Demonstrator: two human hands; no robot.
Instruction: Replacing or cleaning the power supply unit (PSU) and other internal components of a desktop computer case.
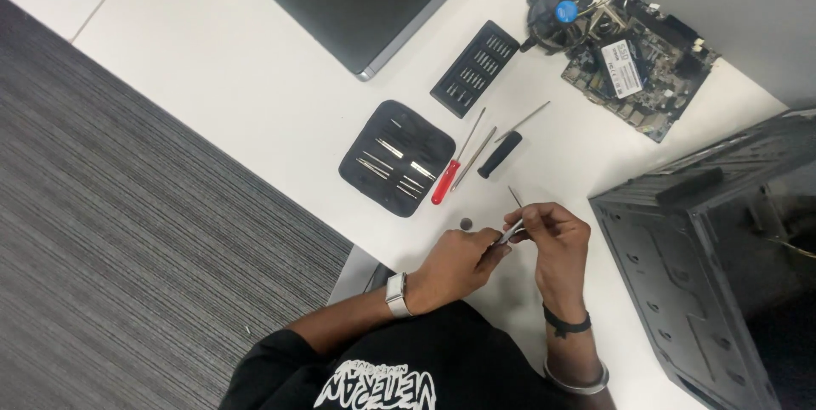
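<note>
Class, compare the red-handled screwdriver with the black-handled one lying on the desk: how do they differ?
The red-handled screwdriver has a slimmer handle than the black-handled screwdriver. The red one lies nearer the open tool pouch, the black one farther right. Both lie loose on the white desk, shafts pointing up and right, untouched by either hand.

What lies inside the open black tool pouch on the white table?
The black tool pouch holds several slim silver tools in its loops. Their tips and kinds are too small to tell.
</note>
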